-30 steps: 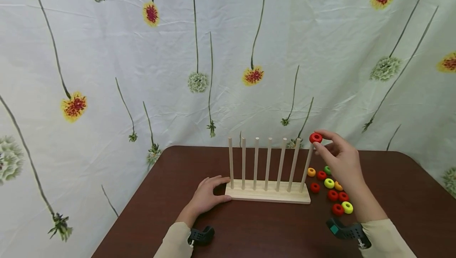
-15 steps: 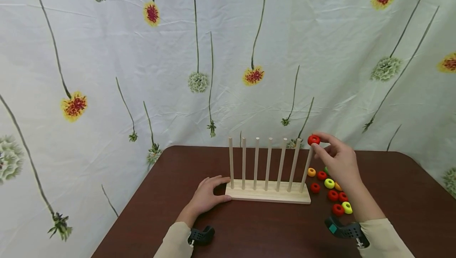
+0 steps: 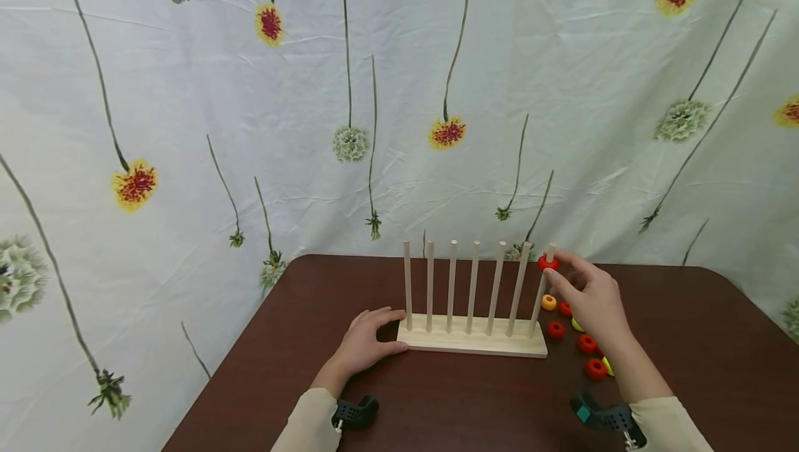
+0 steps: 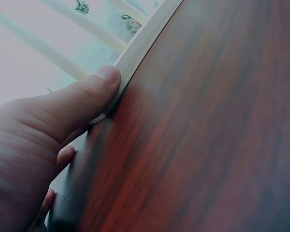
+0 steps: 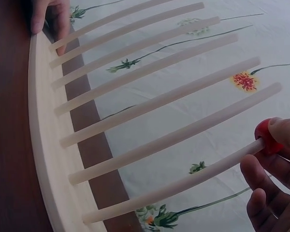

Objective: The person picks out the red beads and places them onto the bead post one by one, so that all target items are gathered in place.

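Note:
A wooden peg rack [image 3: 471, 345], a pale base with several upright pegs, stands on the table. My left hand [image 3: 361, 345] holds the base's left end between thumb and fingers; in the left wrist view the thumb [image 4: 94, 92] presses on its front edge. My right hand [image 3: 596, 299] pinches a red ring bead [image 3: 545, 264] between thumb and fingers. This bead is threaded on the rightmost peg [image 3: 538, 303], a little below its tip, which pokes out above. In the right wrist view the same bead [image 5: 264, 131] sits round that peg's upper end.
Loose ring beads lie right of the rack, partly behind the right forearm: an orange bead [image 3: 548, 302], a red bead [image 3: 555, 330], a yellow bead [image 3: 578, 324] and several more. Behind the dark brown table [image 3: 474, 403] hangs a white flowered cloth [image 3: 299, 91].
My right hand has moved the red bead from above the rightmost peg's tip down onto the peg, so the tip now shows above it. My left hand stays at the rack's left end.

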The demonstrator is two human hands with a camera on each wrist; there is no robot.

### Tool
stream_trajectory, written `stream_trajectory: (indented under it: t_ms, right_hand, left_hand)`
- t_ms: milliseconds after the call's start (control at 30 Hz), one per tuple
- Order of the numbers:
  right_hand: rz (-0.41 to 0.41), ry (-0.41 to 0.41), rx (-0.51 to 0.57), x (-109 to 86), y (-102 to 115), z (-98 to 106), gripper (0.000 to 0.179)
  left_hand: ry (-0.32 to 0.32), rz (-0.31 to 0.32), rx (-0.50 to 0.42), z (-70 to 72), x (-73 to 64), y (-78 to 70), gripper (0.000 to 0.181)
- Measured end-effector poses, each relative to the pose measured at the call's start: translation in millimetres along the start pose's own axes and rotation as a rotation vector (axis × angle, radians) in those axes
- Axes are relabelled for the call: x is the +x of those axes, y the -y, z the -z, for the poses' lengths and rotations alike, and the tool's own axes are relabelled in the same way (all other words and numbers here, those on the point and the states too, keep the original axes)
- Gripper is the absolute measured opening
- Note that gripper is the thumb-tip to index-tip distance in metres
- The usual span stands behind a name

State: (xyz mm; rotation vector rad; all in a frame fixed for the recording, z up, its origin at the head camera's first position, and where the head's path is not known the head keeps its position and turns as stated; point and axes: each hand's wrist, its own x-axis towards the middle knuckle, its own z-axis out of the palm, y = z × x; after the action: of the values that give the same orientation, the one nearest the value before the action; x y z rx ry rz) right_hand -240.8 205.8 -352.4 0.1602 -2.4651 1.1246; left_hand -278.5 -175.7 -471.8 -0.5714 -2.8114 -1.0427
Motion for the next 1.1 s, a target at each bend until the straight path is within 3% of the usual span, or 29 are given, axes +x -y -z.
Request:
stream_trajectory:
  t_ms: [333,767,1100]
  right_hand:
    - [-0.026,0.059,-0.007,-7.3,-14.5,-7.6,0.045]
    - [0.000,0.122,0.001,-9.2,-25.4,-13.6,0.041]
    - [0.080,0.123,-0.092,-9.4,-34.4,-16.9,0.033]
  left_hand:
    - [0.009,-0.009,-0.004,0.8,1.1,-2.3,0.058]
    - [-0.001,0.008,0.019,1.1,0.6,-1.1,0.058]
    - [0.001,0.000,0.008,0.7,0.0,-1.8,0.058]
